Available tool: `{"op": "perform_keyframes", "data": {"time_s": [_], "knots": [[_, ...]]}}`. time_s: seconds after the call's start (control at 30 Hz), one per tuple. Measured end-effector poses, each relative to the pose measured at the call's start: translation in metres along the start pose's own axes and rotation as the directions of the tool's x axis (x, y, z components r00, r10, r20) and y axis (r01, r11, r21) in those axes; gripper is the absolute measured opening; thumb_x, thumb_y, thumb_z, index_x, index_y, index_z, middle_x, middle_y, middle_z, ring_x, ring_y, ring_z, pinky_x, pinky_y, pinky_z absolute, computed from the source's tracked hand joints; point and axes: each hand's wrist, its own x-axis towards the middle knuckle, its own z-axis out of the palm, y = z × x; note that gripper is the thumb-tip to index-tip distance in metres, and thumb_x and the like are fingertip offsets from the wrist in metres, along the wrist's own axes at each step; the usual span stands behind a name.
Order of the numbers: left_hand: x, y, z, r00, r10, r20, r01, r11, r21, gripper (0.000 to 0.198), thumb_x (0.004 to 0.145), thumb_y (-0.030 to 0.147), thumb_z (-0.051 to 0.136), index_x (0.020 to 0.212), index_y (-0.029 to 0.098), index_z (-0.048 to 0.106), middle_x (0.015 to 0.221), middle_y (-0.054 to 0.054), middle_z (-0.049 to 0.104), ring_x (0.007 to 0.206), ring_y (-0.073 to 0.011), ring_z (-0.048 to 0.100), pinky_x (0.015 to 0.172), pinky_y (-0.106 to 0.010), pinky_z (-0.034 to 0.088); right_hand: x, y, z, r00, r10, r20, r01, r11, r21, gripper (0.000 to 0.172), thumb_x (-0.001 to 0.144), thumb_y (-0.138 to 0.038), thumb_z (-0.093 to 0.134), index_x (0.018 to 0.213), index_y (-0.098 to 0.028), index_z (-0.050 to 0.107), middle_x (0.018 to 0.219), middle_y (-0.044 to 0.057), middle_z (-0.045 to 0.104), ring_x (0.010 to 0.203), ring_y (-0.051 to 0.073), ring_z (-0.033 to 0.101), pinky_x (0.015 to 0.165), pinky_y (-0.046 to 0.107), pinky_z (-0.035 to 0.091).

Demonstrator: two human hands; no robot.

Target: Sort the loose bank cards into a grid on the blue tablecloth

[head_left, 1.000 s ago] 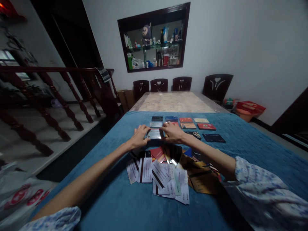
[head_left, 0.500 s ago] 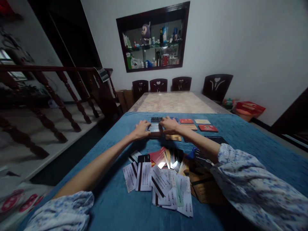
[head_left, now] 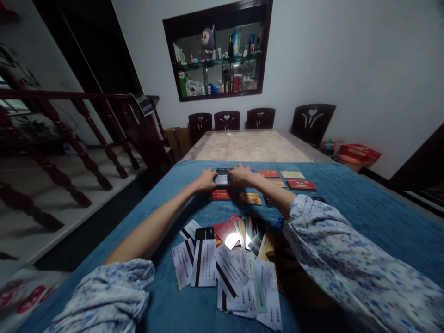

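My left hand (head_left: 206, 179) grips the left end of a pale card (head_left: 222, 179) on the far part of the cloth. My right hand (head_left: 242, 175) has its fingers curled on the same card's right end. Just behind it is a dark card (head_left: 225, 170), and in front of it a red card (head_left: 219, 194). A gold card (head_left: 250, 199) lies under my right wrist's near side. Closer to me spreads a loose heap of cards, with white striped cards (head_left: 204, 262) in front and red ones (head_left: 227, 230) behind.
A blue cloth (head_left: 159, 194) covers the near table. To the right lie another red card (head_left: 301, 185) and a cream card (head_left: 292, 175). Dark chairs (head_left: 260, 119) stand behind the table. A wooden railing (head_left: 83, 108) runs along the left.
Both hands have moved slightly away from me with the pale card between them, baring more of the red card in front. The view has tilted a little.
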Motion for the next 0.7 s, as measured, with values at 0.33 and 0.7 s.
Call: {"op": "perform_keyframes", "data": {"time_s": [0.33, 0.7], "knots": [[0.015, -0.006, 0.014, 0.998, -0.013, 0.060, 0.013, 1.000, 0.006, 0.037, 0.068, 0.012, 0.060, 0.104, 0.014, 0.070, 0.110, -0.009, 0.066, 0.101, -0.0233, 0.062, 0.086, -0.026, 0.049, 0.015, -0.002, 0.013, 0.999, 0.019, 0.026, -0.019, 1.000, -0.002, 0.040, 0.083, -0.030, 0.056, 0.120, -0.017, 0.066, 0.133, 0.018, 0.058, 0.126, 0.037, 0.044, 0.099, 0.057, 0.039], [0.025, -0.009, 0.018, 0.989, -0.003, 0.148, 0.007, 1.000, -0.026, 0.032, 0.065, 0.009, 0.060, 0.094, 0.014, 0.071, 0.093, -0.005, 0.070, 0.092, -0.0206, 0.064, 0.079, -0.023, 0.048, 0.029, 0.001, 0.022, 0.999, 0.014, 0.043, -0.013, 1.000, -0.012, 0.038, 0.082, -0.030, 0.057, 0.116, -0.019, 0.069, 0.130, 0.017, 0.062, 0.127, 0.037, 0.044, 0.101, 0.060, 0.037]]}}
